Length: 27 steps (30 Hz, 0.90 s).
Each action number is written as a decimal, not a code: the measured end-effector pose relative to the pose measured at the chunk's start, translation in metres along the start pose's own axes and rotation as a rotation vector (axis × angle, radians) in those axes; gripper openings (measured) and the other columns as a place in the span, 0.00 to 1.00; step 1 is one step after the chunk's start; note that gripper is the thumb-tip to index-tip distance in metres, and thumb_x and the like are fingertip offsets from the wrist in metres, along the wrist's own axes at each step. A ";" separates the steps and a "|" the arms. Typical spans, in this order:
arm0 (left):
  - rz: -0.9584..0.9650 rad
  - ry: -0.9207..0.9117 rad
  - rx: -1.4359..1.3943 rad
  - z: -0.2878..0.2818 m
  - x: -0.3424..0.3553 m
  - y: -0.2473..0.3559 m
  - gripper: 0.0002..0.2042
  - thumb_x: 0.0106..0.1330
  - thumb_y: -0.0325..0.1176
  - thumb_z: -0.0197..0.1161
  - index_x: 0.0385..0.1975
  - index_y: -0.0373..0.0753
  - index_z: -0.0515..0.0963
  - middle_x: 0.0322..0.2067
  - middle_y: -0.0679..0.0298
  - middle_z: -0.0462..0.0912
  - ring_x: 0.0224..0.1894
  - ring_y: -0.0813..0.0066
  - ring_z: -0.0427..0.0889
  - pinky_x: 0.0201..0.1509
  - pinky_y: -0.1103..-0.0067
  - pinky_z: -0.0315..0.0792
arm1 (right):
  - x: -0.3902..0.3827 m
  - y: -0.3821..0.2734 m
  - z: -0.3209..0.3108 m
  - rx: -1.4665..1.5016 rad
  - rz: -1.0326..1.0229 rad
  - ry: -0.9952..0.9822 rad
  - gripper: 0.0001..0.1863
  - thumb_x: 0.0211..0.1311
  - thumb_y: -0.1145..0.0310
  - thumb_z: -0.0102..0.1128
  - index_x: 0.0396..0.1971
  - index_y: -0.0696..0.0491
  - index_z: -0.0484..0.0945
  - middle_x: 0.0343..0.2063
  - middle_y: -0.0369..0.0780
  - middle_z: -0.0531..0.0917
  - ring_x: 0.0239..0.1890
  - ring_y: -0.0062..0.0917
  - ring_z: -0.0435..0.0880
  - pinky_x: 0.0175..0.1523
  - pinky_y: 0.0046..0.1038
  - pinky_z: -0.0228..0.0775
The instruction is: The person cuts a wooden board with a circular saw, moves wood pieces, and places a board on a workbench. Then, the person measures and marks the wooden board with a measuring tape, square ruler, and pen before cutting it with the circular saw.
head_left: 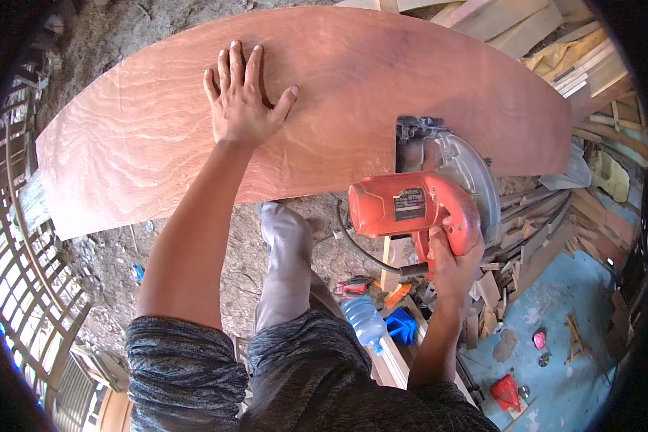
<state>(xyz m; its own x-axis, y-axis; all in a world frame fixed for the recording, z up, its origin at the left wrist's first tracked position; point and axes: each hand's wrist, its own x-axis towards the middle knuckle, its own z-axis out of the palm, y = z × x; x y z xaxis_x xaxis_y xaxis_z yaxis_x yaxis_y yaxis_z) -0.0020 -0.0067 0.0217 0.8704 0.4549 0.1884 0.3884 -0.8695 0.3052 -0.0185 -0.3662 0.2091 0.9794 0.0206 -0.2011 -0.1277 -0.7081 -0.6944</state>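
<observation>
A wide sheet of reddish plywood (158, 137) spans the view in front of me, its far edge bowed by the lens. My left hand (245, 101) lies flat on it with the fingers spread. At the sheet's near edge, right of centre, sits a red circular saw (403, 205) with a grey blade guard (475, 173). My right hand (450, 263) is wrapped round the saw's rear handle. A black cord (367, 252) runs from the handle and loops to the left. The blade itself is hidden, and I cannot tell whether it turns.
Wood offcuts (533, 230) are heaped at the right, with more boards (511, 29) behind. A clear blue water bottle (366, 320), a blue cloth-like thing (401, 325) and a red tool (353, 286) lie near my legs. Slatted lattice (14, 266) stands at the left.
</observation>
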 end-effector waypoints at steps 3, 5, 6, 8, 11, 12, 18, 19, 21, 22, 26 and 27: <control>-0.007 -0.018 -0.018 -0.001 0.000 0.001 0.47 0.65 0.70 0.55 0.77 0.43 0.58 0.78 0.45 0.50 0.81 0.47 0.46 0.81 0.51 0.37 | 0.003 -0.003 0.001 0.016 0.047 -0.019 0.14 0.63 0.79 0.68 0.46 0.55 0.77 0.32 0.36 0.82 0.25 0.15 0.77 0.30 0.22 0.71; -0.010 -0.025 -0.011 -0.003 0.000 0.002 0.47 0.65 0.70 0.56 0.77 0.43 0.58 0.78 0.45 0.50 0.81 0.47 0.45 0.81 0.51 0.37 | 0.005 -0.005 0.003 -0.001 0.050 0.015 0.14 0.63 0.79 0.68 0.46 0.55 0.77 0.33 0.36 0.82 0.26 0.16 0.77 0.30 0.22 0.72; -0.014 -0.031 -0.009 -0.003 0.001 0.002 0.47 0.65 0.70 0.56 0.77 0.43 0.57 0.79 0.45 0.49 0.81 0.47 0.45 0.81 0.50 0.36 | 0.007 -0.005 0.004 -0.007 0.051 0.027 0.14 0.63 0.78 0.68 0.46 0.55 0.77 0.34 0.36 0.82 0.26 0.16 0.78 0.30 0.22 0.72; -0.013 -0.032 -0.007 -0.002 0.000 0.000 0.47 0.65 0.70 0.56 0.77 0.44 0.57 0.79 0.46 0.49 0.81 0.48 0.45 0.81 0.50 0.36 | 0.009 -0.007 0.005 -0.026 0.010 0.039 0.14 0.62 0.78 0.68 0.47 0.55 0.77 0.35 0.37 0.82 0.26 0.16 0.77 0.31 0.23 0.72; -0.020 -0.044 -0.005 -0.003 0.001 0.000 0.47 0.64 0.70 0.56 0.78 0.44 0.57 0.79 0.46 0.48 0.82 0.48 0.44 0.81 0.50 0.36 | 0.016 -0.008 0.004 0.009 0.031 -0.020 0.14 0.62 0.78 0.68 0.47 0.56 0.77 0.35 0.36 0.82 0.27 0.15 0.77 0.31 0.22 0.72; -0.025 -0.059 -0.005 -0.003 0.001 0.001 0.48 0.64 0.70 0.56 0.78 0.44 0.56 0.79 0.46 0.48 0.82 0.49 0.44 0.81 0.49 0.36 | 0.017 -0.009 0.005 0.010 0.030 -0.020 0.14 0.62 0.78 0.68 0.47 0.56 0.77 0.35 0.36 0.82 0.27 0.15 0.77 0.31 0.22 0.72; -0.036 -0.071 0.015 -0.003 0.001 0.001 0.48 0.65 0.71 0.54 0.78 0.44 0.56 0.79 0.46 0.48 0.82 0.49 0.43 0.81 0.50 0.35 | 0.018 -0.023 0.007 0.040 0.179 0.009 0.11 0.59 0.74 0.70 0.41 0.58 0.81 0.37 0.38 0.84 0.40 0.23 0.83 0.51 0.30 0.76; -0.034 -0.072 0.015 -0.003 0.002 0.002 0.48 0.65 0.71 0.54 0.78 0.44 0.56 0.79 0.46 0.48 0.82 0.49 0.43 0.81 0.50 0.35 | 0.020 -0.021 0.006 0.066 0.158 0.004 0.11 0.59 0.74 0.70 0.41 0.58 0.81 0.37 0.38 0.84 0.40 0.24 0.83 0.51 0.30 0.76; -0.033 -0.075 0.007 -0.004 0.003 0.002 0.48 0.65 0.71 0.53 0.78 0.44 0.56 0.79 0.46 0.48 0.82 0.49 0.43 0.81 0.49 0.35 | 0.022 -0.021 0.007 0.094 0.139 -0.002 0.12 0.59 0.74 0.71 0.41 0.58 0.81 0.37 0.38 0.84 0.40 0.24 0.83 0.51 0.30 0.76; -0.032 -0.075 0.008 -0.005 0.003 0.002 0.48 0.65 0.71 0.53 0.78 0.44 0.56 0.79 0.46 0.48 0.82 0.49 0.43 0.81 0.49 0.35 | 0.023 -0.021 0.007 0.086 0.145 0.009 0.12 0.59 0.74 0.71 0.41 0.58 0.81 0.38 0.38 0.84 0.41 0.24 0.83 0.52 0.31 0.76; -0.034 -0.084 0.000 -0.005 0.003 0.003 0.48 0.65 0.70 0.54 0.78 0.43 0.56 0.79 0.46 0.48 0.82 0.48 0.43 0.81 0.48 0.35 | 0.028 -0.027 0.008 0.051 0.168 -0.009 0.12 0.59 0.74 0.70 0.42 0.58 0.80 0.39 0.39 0.84 0.42 0.24 0.83 0.53 0.31 0.76; -0.038 -0.087 -0.010 -0.005 0.002 0.002 0.47 0.65 0.70 0.54 0.78 0.43 0.56 0.79 0.45 0.48 0.82 0.47 0.43 0.81 0.48 0.34 | 0.029 -0.027 0.009 0.053 0.167 -0.010 0.12 0.59 0.74 0.70 0.42 0.58 0.80 0.39 0.39 0.84 0.42 0.24 0.83 0.53 0.31 0.76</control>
<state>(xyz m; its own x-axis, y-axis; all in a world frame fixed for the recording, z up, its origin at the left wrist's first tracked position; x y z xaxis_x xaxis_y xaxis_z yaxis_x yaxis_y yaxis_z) -0.0006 -0.0068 0.0279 0.8782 0.4689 0.0945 0.4192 -0.8496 0.3200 0.0123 -0.3402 0.2161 0.9424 -0.0873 -0.3230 -0.2966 -0.6644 -0.6860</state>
